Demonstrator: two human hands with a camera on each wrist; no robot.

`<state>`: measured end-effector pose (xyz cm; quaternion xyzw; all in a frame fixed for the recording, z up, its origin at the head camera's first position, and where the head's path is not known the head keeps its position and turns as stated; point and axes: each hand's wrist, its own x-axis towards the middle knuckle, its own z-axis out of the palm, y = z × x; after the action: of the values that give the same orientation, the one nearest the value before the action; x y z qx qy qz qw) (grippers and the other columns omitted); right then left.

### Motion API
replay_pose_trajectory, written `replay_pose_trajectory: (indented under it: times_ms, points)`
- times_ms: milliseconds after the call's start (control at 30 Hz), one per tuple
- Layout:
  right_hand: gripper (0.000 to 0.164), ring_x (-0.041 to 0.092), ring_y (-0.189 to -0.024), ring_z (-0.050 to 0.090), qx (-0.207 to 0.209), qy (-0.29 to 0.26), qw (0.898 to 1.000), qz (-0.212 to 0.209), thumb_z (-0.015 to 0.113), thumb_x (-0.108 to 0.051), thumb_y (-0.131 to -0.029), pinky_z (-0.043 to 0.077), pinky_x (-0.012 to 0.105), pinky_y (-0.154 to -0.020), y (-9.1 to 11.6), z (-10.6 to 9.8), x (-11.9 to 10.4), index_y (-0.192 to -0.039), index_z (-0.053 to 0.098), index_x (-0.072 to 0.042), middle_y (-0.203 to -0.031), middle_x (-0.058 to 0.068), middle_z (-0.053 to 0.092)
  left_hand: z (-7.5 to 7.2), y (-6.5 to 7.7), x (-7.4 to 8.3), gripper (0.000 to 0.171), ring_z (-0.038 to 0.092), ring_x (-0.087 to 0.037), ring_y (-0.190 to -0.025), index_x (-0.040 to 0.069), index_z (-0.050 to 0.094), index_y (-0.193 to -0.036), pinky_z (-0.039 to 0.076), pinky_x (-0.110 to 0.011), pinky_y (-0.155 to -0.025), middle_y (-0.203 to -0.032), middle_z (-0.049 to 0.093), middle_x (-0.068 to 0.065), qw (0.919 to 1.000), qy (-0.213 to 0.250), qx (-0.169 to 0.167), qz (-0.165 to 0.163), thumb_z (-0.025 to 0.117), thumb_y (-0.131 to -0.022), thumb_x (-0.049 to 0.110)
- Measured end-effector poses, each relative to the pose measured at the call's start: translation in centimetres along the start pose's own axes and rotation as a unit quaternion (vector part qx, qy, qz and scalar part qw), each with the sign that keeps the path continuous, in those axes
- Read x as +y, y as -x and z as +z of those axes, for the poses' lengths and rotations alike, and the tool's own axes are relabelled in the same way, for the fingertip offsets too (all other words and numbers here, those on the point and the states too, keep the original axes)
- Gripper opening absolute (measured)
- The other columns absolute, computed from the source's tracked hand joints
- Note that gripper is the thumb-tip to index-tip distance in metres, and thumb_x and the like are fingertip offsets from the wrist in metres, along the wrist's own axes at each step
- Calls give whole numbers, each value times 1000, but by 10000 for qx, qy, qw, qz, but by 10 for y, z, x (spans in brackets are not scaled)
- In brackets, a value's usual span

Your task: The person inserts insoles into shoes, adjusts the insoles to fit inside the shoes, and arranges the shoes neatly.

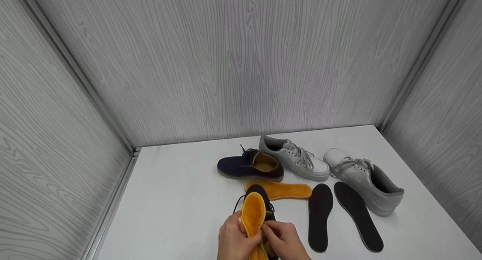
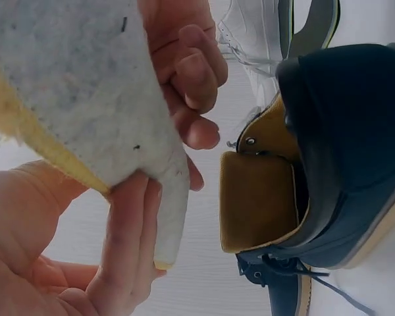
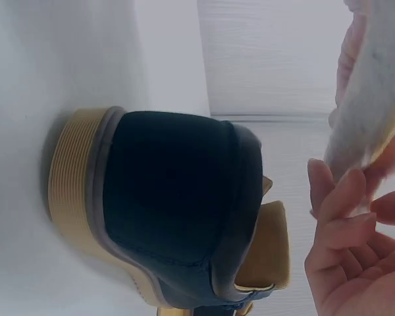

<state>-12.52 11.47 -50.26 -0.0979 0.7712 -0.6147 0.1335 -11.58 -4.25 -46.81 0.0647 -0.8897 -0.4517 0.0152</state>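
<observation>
My left hand [image 1: 234, 237] grips a fuzzy yellow insole [image 1: 253, 211], its thumb across the yellow face. The insole's pale felt underside shows in the left wrist view, with the left fingers [image 2: 128, 230] pressed against it. At the opposite edge, my right hand [image 1: 283, 238] pinches the insole with thumb and fingertips. Below the hands stands a navy lace-up shoe [image 1: 257, 189], mostly covered by them in the head view. Its tan lining [image 2: 257, 197] and open collar show in the left wrist view, and its heel [image 3: 171, 184] in the right wrist view.
Beyond the hands lie a second navy shoe [image 1: 235, 167] and another yellow insole [image 1: 288, 191]. To the right are two dark insoles, one upright [image 1: 320, 214] and one slanted [image 1: 357, 214]. Two white sneakers stand behind, one left [image 1: 297, 160], one right [image 1: 371, 182]. Grey panels [image 1: 241, 64] wall the table.
</observation>
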Motion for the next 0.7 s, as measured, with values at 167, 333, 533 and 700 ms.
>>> replay_pose_trajectory:
  times_ms: [167,333,533,700]
  points:
    - [30,11,-50,52,116,-128,9996,202,54,-31,-94,47,24,-49,3,-1,-1,-101,68,-6,-65,2,59,6,6,2,62,56,-14,-80,1,59,-111,52,-37,-77,-91,59,-4,9999,79,114,43,85,-62,29]
    - [32,14,-51,53,-72,-168,9989,424,55,-34,-93,46,23,-49,8,-1,0,-98,68,-5,-65,2,60,12,14,-4,63,53,-11,-72,0,61,-109,49,-27,-66,-84,58,-1,9991,-32,229,347,85,-60,32]
    - [27,8,-51,50,-197,-39,9994,265,55,-25,-94,43,21,-50,19,-1,8,-92,69,-2,-61,-2,56,17,24,-15,60,42,-6,-60,0,63,-103,38,-21,-54,-68,48,4,9976,72,51,680,84,-58,35]
    - [24,7,-52,49,-316,184,9991,191,55,-20,-92,42,21,-51,24,-3,16,-87,70,-1,-61,-3,56,22,31,-22,62,45,-6,-62,-3,64,-102,40,-23,-56,-72,52,3,9970,166,-48,754,84,-59,37]
